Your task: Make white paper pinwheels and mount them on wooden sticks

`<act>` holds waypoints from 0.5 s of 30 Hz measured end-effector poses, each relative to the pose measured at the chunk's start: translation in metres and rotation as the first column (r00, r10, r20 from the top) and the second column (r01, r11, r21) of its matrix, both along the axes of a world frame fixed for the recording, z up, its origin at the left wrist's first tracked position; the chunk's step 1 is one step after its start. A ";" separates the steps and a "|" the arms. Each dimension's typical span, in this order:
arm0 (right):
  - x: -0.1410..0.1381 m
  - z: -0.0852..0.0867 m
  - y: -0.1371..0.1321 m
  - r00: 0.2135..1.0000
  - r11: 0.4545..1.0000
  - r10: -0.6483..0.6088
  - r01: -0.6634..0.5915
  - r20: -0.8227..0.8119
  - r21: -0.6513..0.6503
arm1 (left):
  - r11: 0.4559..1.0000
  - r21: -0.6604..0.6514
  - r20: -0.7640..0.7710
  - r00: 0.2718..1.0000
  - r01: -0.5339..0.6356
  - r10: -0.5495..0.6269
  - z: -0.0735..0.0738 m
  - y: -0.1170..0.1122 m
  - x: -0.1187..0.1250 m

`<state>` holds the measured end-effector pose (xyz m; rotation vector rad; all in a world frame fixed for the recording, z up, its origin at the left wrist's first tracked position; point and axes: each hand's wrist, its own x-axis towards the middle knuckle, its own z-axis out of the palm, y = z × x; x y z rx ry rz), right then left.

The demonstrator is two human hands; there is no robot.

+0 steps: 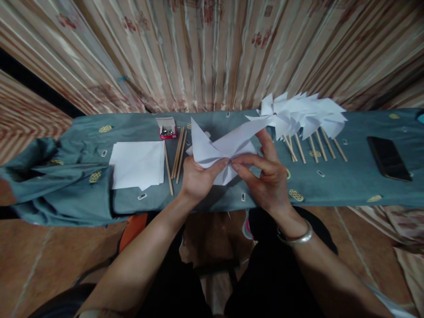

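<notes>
A white folded paper sheet [215, 148] was pinched at centre by left grip [198, 177] and right grip [266, 179]; a pin from the small red box [168, 131] beyond the left grip seemed needed.

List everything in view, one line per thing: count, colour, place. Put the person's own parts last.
folded paper: one, white, held over the table's middle
paper sheets: one stack, white, on the table's left part
wooden sticks: several, tan, loose between the stack and the hands
small box: one, red, open, behind the sticks
pinwheels: several, white on tan sticks, right of the middle
phone: one, black, far right
tablecloth: one, grey-blue with yellow marks
curtain: striped beige and pink, behind the table
bracelet: one, silver, right wrist
left hand: pinches the folded paper
right hand: pinches the folded paper
</notes>
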<state>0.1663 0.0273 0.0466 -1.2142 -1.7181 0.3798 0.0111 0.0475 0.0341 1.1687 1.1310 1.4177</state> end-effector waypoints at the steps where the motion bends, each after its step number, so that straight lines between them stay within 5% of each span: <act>1: 0.000 0.000 0.000 1.000 1.000 0.004 -0.004 -0.005 -0.002 | 1.000 0.000 0.003 1.000 0.000 0.000 0.000 0.000 0.000; 15: 0.003 -0.004 0.004 0.995 0.997 0.062 -0.065 -0.079 -0.034 | 1.000 -0.001 -0.035 0.999 -0.018 0.018 0.002 -0.001 0.000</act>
